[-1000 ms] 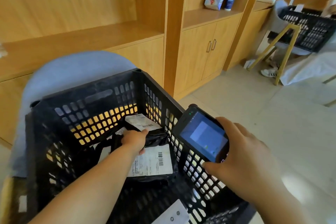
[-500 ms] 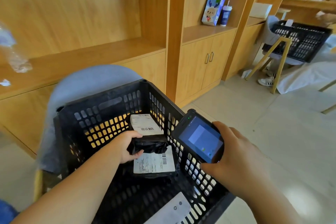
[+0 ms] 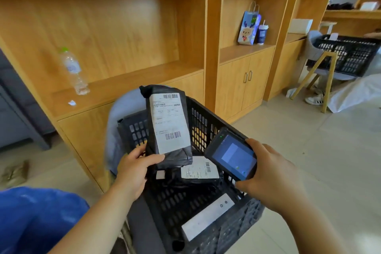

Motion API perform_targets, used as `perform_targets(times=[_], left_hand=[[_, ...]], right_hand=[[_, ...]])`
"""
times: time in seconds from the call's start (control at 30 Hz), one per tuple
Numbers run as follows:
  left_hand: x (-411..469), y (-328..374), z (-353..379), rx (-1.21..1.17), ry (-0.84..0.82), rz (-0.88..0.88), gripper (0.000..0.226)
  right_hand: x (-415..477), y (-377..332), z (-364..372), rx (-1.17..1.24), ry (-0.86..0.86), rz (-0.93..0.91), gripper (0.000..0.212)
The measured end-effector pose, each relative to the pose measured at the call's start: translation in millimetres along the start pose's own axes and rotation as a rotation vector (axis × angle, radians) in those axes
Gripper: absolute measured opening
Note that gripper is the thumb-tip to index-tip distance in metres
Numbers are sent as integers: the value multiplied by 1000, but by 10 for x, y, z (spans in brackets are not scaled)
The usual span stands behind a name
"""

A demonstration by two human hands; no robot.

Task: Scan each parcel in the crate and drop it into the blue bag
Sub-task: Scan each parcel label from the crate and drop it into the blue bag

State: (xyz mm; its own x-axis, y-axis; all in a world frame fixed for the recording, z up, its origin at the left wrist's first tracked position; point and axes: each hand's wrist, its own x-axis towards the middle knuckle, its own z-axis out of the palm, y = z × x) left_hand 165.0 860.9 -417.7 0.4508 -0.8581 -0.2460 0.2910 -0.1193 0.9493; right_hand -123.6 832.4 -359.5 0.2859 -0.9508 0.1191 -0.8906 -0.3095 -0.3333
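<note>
**Item 1, parcel.** A black plastic-wrapped oblong parcel with a white shipping label is held above a black perforated plastic crate. Its long axis is close to upright, with the top end tipped slightly left. The label is turned toward the camera, with one barcode near its top edge and one near its bottom edge. The lower end hangs over the crate's interior.

**Item 2, hands.** The parcel's lower left corner is gripped by the left hand. The thumb is laid across the front, and the fingers are hidden behind. A dark handheld scanner with a lit screen is gripped by the right hand, fingers curled round its right edge. The screen is faced upward, and the scanner's top end is pointed up and left toward the parcel. It is near the parcel but apart from it.

**Item 3, crate contents.** A second black wrapped parcel is lying flat on the crate floor, label up, below the held one.

**Item 4, surroundings.** The crate is carried on a grey padded chair. A blue plastic bag is seen at lower left, under the left forearm. A wooden shelf unit stands just behind the chair, with a clear water bottle on its ledge. Open tiled floor lies to the right of the crate.
</note>
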Motion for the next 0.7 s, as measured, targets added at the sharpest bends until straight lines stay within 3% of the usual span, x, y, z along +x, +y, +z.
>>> perform_targets(times=[0.37,0.7], left_hand=[[-810,-41,-583,281,264,416,48],[-935,-58,-678,291,287,471,49]], right_hand=[[-428,-413,67,-82,-123,-208,94],[-481,-516,-2,-74,-112,-279,86]])
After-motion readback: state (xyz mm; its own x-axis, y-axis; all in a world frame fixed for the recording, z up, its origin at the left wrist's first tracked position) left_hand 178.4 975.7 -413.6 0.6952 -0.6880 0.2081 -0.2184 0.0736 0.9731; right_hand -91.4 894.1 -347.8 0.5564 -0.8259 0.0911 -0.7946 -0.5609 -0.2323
